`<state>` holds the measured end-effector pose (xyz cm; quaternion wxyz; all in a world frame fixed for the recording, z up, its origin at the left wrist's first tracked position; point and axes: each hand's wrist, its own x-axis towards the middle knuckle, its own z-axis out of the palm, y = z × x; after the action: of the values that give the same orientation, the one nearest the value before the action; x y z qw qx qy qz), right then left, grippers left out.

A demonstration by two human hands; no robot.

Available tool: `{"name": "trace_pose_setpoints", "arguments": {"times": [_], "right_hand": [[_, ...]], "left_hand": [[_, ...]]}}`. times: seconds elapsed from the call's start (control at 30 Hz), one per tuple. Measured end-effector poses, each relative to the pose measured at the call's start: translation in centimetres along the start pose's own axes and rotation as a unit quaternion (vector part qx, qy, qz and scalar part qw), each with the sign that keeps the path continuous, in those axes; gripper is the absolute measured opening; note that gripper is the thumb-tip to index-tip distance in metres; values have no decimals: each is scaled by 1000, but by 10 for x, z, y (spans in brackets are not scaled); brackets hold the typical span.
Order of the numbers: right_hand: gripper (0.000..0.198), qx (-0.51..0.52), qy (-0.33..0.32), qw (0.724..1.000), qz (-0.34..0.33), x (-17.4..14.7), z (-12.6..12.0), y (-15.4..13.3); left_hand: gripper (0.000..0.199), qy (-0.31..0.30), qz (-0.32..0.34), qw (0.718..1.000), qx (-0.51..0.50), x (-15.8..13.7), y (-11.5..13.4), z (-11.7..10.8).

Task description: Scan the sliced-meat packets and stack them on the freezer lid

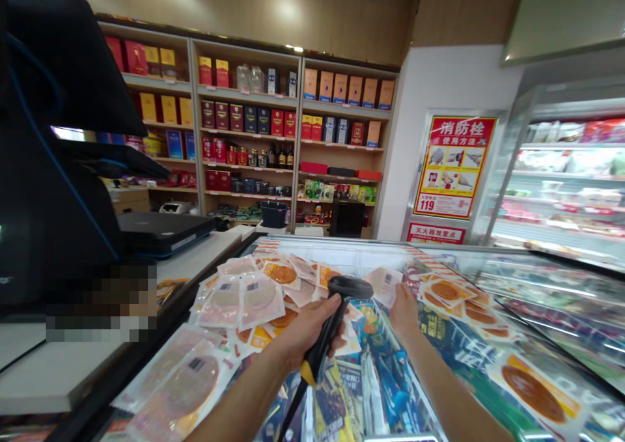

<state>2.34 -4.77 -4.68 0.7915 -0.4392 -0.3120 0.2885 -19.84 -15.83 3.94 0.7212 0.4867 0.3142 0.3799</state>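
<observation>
Two hands work over one chest (375,260). The left hand (312,328) is wrapped round the handle of one scanner (349,288), whose head sits at one to two o'clock from that hand. The right hand (404,315) pinches the edge of one clear packet (382,287), at ten to eleven o'clock from it and at two o'clock from the left hand; the packet is just beside the scanner head, at three o'clock. A heap of packets (244,295), overlapping too much to count, spreads at nine to ten o'clock from the left hand. At least three orange packets (445,290) lie at three o'clock from the right hand, and one larger disc packet (532,393) at four. Six orange boxes (340,89) line one shelf at twelve.
</observation>
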Motion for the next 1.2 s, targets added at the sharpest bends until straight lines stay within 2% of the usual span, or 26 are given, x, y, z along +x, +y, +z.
{"name": "trace_pose_setpoints", "arguments": {"times": [0.1, 0.3, 0.4, 0.47, 0.6, 0.67, 0.73, 0.87, 0.93, 1.0, 1.07, 1.13, 1.2], "right_hand": [[41, -6, 24, 999, 46, -3, 2, -7], [47, -69, 17, 997, 41, 0, 1, -7], [46, -117, 7, 993, 24, 5, -3, -8], [45, -185, -3, 983, -4, 8, -6, -12], [40, -326, -46, 942, -61, 15, -7, -29], [39, -384, -84, 915, -93, 19, -5, -42], [37, -452, -127, 874, -127, 22, -2, -56], [35, -599, -210, 747, -198, 28, 3, -77], [34, -640, -245, 695, -218, 30, 5, -81], [31, -656, -264, 672, -220, 29, 8, -82], [28, -648, -268, 680, -214, 25, 11, -79], [30, -618, -272, 709, -204, 18, 14, -73], [43, -573, -288, 745, -184, 9, 13, -63]], "left_hand": [[40, -9, 10, 1000, 19, 3, -5, 0], [40, 9, 15, 998, 68, 0, -3, -4], [39, -6, 16, 994, 112, -3, 4, -11], [37, -25, 30, 989, 140, -5, 9, -16], [35, -41, 49, 982, 177, -7, 13, -23], [35, -38, 49, 981, 183, -7, 12, -23], [34, -36, 55, 982, 179, -7, 11, -23], [32, -37, 64, 985, 157, -8, 8, -22], [33, -36, 64, 986, 148, -8, 6, -24], [34, -20, 64, 988, 138, -7, 5, -28], [36, 8, 64, 990, 129, -7, 3, -32], [37, 38, 66, 990, 114, -7, 2, -36], [38, 58, 70, 991, 95, -8, 0, -39]]}}
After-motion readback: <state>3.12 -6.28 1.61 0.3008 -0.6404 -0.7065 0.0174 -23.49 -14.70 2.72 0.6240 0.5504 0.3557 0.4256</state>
